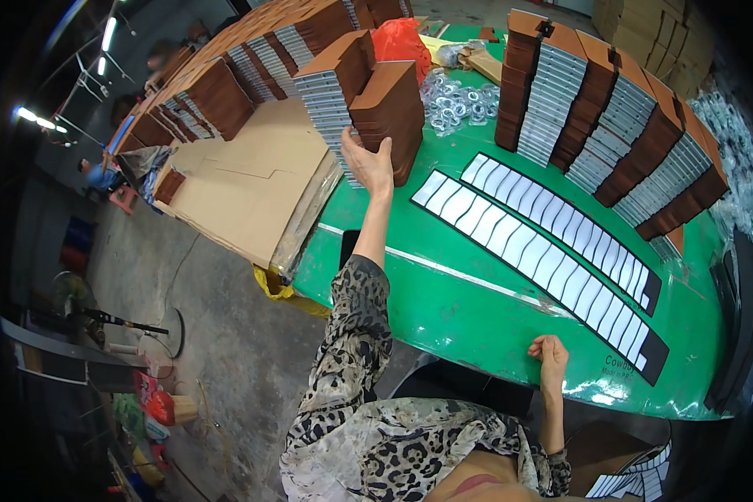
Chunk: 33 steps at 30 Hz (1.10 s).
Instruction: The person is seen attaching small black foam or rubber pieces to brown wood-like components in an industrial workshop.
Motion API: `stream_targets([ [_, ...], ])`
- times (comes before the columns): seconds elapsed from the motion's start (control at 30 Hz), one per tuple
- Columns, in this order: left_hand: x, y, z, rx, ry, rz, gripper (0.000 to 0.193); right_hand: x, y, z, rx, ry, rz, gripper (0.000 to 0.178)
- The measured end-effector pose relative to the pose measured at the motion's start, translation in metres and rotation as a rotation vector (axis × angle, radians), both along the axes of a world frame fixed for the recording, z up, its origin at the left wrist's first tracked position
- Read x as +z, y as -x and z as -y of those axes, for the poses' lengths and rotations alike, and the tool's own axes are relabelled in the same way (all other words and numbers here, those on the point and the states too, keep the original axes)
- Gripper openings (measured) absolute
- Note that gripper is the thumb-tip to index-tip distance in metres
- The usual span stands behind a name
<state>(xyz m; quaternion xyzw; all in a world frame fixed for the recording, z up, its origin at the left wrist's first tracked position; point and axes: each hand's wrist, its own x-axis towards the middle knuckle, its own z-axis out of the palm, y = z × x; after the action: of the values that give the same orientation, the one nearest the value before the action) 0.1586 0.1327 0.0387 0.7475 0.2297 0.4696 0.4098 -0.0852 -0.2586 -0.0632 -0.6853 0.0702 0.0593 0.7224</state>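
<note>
On the green table (pixel 443 309), two short lines of dark lettering (pixel 617 366) show beside the nearer of two black-bordered, white-panelled strips (pixel 540 261). Toward the table's left side stands the stack (pixel 393 113): upright, rust-brown, with pale banded edges at left. Left hand (pixel 370 165): thumb and fingers spread against its near side; whether any piece is pinched cannot be told. Right hand (pixel 550 358): fingers curled together, near the front edge.

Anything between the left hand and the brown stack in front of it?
Nothing visible. The left hand is right at the near side of the brown stack; the white-panelled strips lie off to the right.
</note>
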Motion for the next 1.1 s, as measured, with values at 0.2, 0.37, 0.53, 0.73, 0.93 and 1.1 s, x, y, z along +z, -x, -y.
stream_targets([
  [0.2, -0.006, -0.005, -0.001, 0.046, -0.063, 0.024, 0.075, 0.003, 0.002, -0.001, 0.049, 0.123, 0.059, 0.025],
  [0.37, -0.001, -0.003, 0.005, 0.197, -0.088, -0.046, 0.072, 0.005, 0.002, -0.002, 0.059, 0.178, 0.1, 0.022],
  [0.53, 0.007, 0.0, 0.014, 0.173, -0.099, -0.059, 0.071, 0.005, 0.003, 0.001, 0.078, 0.192, 0.116, 0.02],
  [0.73, 0.0, -0.006, 0.017, 0.148, -0.11, 0.003, 0.071, 0.008, 0.002, 0.001, 0.071, 0.167, 0.102, 0.02],
  [0.93, -0.005, -0.003, 0.013, 0.088, -0.115, 0.028, 0.067, 0.007, 0.002, 0.001, 0.066, 0.171, 0.101, 0.02],
  [1.1, -0.004, 0.0, 0.005, 0.039, -0.097, 0.034, 0.054, 0.006, 0.003, 0.001, 0.061, 0.176, 0.102, 0.02],
])
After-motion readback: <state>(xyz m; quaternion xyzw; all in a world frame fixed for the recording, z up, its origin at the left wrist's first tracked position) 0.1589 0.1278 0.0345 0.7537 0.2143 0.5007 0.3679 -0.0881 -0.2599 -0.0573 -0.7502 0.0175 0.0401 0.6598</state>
